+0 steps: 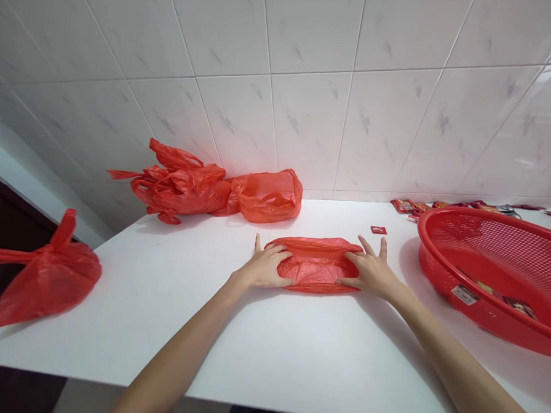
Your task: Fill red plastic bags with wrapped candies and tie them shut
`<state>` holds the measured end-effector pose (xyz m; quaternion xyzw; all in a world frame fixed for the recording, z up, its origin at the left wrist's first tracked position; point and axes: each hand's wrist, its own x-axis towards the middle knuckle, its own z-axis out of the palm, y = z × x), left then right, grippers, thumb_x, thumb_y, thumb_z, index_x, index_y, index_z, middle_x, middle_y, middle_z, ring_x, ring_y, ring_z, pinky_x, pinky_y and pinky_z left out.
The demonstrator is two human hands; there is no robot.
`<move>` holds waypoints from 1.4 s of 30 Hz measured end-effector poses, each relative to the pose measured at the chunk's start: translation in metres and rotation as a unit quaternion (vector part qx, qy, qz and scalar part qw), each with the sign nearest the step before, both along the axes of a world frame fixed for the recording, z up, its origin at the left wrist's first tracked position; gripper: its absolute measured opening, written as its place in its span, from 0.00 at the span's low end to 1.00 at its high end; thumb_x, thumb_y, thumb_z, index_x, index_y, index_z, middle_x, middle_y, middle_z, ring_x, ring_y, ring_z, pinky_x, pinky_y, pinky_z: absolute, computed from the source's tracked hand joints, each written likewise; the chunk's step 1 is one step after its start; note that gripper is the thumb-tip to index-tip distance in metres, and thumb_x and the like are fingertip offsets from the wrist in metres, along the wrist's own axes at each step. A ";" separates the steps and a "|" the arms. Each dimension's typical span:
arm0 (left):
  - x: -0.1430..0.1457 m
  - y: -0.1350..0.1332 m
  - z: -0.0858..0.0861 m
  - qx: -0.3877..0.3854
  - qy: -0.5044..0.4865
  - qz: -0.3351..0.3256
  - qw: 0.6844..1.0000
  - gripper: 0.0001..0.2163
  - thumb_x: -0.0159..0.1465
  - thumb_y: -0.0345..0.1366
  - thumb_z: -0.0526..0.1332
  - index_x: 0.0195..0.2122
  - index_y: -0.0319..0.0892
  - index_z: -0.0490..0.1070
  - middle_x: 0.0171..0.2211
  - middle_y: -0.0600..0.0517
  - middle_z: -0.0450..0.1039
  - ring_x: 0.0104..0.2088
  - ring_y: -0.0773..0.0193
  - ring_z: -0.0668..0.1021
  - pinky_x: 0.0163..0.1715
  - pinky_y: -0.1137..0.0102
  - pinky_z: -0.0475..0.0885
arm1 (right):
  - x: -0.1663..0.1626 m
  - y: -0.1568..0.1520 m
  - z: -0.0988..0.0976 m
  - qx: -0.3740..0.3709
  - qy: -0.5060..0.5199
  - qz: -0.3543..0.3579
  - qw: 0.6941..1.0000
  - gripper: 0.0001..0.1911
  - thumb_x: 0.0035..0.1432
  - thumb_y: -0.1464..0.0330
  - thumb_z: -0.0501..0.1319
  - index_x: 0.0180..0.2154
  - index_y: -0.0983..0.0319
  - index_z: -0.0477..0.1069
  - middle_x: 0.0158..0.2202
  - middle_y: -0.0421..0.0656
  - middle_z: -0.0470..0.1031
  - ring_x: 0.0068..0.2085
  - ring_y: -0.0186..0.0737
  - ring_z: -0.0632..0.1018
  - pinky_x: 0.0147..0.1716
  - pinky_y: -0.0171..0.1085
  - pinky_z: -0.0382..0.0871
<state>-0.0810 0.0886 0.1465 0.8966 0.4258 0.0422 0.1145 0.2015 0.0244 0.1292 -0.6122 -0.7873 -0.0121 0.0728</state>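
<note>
A red plastic bag point(316, 271) sits on the white table in front of me, its mouth facing up and spread wide. My left hand point(264, 266) grips the left end of its rim, with thumb and fingers reaching over the edge into the mouth. At the right end, my right hand point(371, 270) holds the rim the same way, two of its fingers raised off the plastic. The bag's inside shows thin, crumpled plastic. Just behind the right hand lies a small red packet point(378, 230).
On the right stands a big red mesh basket point(483, 297) with a few packets in it. Several packets point(409, 207) lie along the tiled wall point(307, 122). More red bags point(184, 189) are heaped at the back left. A knotted, filled red bag point(52, 281) rests at the table's left edge.
</note>
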 end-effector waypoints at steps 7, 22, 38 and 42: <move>0.009 -0.011 -0.006 0.036 -0.094 -0.034 0.994 0.15 0.62 0.42 0.63 0.48 0.45 0.78 0.54 0.46 0.77 0.63 0.44 0.69 0.64 0.35 0.22 | -0.008 -0.004 0.005 0.033 0.068 0.047 0.996 0.12 0.65 0.59 0.58 0.38 0.57 0.76 0.41 0.47 0.83 0.69 0.66 0.59 0.62 0.75 0.28; 0.009 -0.002 -0.033 0.098 -0.157 -0.008 0.983 0.12 0.67 0.41 0.58 0.47 0.43 0.76 0.51 0.45 0.79 0.62 0.45 0.71 0.65 0.31 0.28 | -0.006 -0.001 -0.009 0.088 0.076 0.035 0.993 0.11 0.66 0.62 0.58 0.38 0.59 0.77 0.45 0.47 0.83 0.69 0.69 0.58 0.61 0.78 0.34; 0.068 -0.079 -0.070 0.234 -0.282 -0.426 0.827 0.15 0.64 0.42 0.58 0.46 0.40 0.75 0.45 0.46 0.81 0.55 0.58 0.78 0.61 0.62 0.69 | -0.020 -0.013 -0.010 0.292 0.210 0.127 0.924 0.09 0.66 0.69 0.58 0.37 0.58 0.76 0.38 0.42 0.84 0.59 0.54 0.74 0.66 0.63 0.41; 0.070 -0.083 -0.071 0.205 -0.272 -0.430 0.836 0.14 0.63 0.41 0.57 0.45 0.39 0.75 0.42 0.46 0.81 0.53 0.58 0.78 0.56 0.65 0.73 | -0.025 -0.014 -0.015 0.283 0.212 0.137 0.925 0.08 0.65 0.70 0.58 0.37 0.58 0.76 0.38 0.42 0.84 0.59 0.55 0.74 0.66 0.63 0.41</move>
